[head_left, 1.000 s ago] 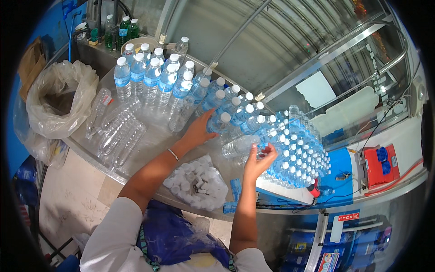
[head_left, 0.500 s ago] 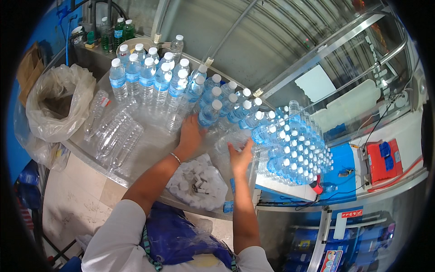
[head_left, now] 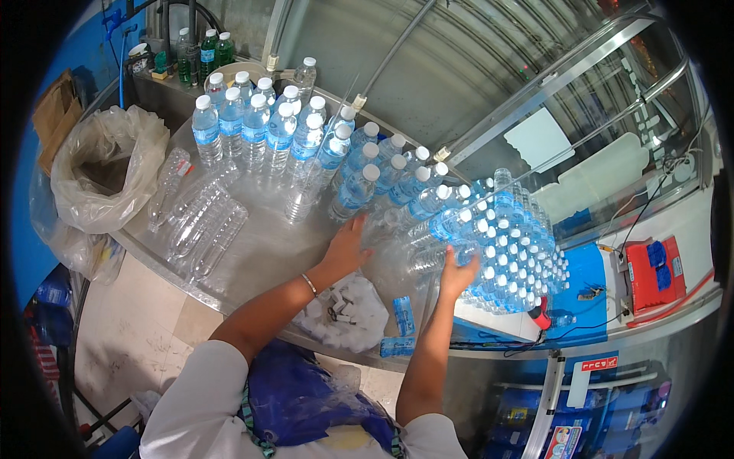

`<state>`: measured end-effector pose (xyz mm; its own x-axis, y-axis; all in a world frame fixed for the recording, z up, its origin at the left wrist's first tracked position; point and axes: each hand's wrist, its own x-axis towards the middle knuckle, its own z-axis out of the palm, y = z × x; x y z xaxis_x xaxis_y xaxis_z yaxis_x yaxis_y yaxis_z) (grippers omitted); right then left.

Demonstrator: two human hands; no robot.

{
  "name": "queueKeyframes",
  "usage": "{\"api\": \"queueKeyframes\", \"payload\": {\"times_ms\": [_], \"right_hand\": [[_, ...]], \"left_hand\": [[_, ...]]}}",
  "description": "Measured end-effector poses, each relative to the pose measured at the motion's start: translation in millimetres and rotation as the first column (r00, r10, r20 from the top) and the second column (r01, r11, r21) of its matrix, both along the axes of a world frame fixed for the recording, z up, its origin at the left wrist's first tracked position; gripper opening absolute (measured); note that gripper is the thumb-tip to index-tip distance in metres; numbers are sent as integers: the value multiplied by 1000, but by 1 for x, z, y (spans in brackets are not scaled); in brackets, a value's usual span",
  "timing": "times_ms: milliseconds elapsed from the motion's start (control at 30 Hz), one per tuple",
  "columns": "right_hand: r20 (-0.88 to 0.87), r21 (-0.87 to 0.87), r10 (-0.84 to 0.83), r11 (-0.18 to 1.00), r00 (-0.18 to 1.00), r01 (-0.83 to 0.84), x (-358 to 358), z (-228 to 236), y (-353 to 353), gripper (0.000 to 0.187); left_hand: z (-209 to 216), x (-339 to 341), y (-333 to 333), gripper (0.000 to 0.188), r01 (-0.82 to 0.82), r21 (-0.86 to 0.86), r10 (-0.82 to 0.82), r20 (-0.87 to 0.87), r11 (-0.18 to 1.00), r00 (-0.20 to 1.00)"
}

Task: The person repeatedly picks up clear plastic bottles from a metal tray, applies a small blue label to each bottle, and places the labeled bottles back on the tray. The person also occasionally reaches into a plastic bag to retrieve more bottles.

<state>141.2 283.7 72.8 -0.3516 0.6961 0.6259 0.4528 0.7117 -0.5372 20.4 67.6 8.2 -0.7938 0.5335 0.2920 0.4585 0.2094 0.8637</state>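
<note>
My right hand (head_left: 459, 274) is closed on a clear plastic bottle (head_left: 430, 262) without a visible label, which lies tilted across the right end of the metal counter. Its far end meets the packed bottles. My left hand (head_left: 348, 246) is beside it, fingers stretched forward and thumb apart, at the base of a blue-labelled water bottle (head_left: 354, 193); whether it touches that bottle cannot be told. Below my left wrist lies a clear bag of white caps (head_left: 348, 314). Blue labels (head_left: 404, 315) sit on the counter edge beside my right forearm.
White-capped bottles (head_left: 254, 126) stand in rows along the back. Empty bottles (head_left: 206, 233) lie at left, near an open plastic bag (head_left: 107, 168). Dense rows of filled bottles (head_left: 508, 264) stand at right, beyond a metal counter (head_left: 267, 260), with a red box (head_left: 651, 279) farther off.
Both hands have moved right. My right hand has shifted the clear bottle right toward the packed rows. My left hand has come away from the standing bottles, and more blue labels show.
</note>
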Motion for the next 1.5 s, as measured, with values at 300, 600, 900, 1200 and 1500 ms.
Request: {"api": "queueKeyframes", "payload": {"times_ms": [300,600,900,1200,1500], "right_hand": [[126,-289,473,859,872,-424,-27,0,-58,71],[46,-228,467,866,883,-446,-30,25,-42,67],[37,-259,535,821,844,-509,-38,16,-39,61],[-30,-111,498,860,867,-498,-42,18,-41,60],[16,-181,551,823,835,-539,-45,14,-29,63]], "left_hand": [[-3,5,-40,75,-247,39,247,10,968,969],[14,-42,-89,82,-622,10,614,-175,783,770],[-2,-82,-97,89,-404,80,402,42,911,915],[13,41,-95,24,171,-446,-228,-78,879,971],[10,80,-73,26,244,-522,-268,30,818,963]]}}
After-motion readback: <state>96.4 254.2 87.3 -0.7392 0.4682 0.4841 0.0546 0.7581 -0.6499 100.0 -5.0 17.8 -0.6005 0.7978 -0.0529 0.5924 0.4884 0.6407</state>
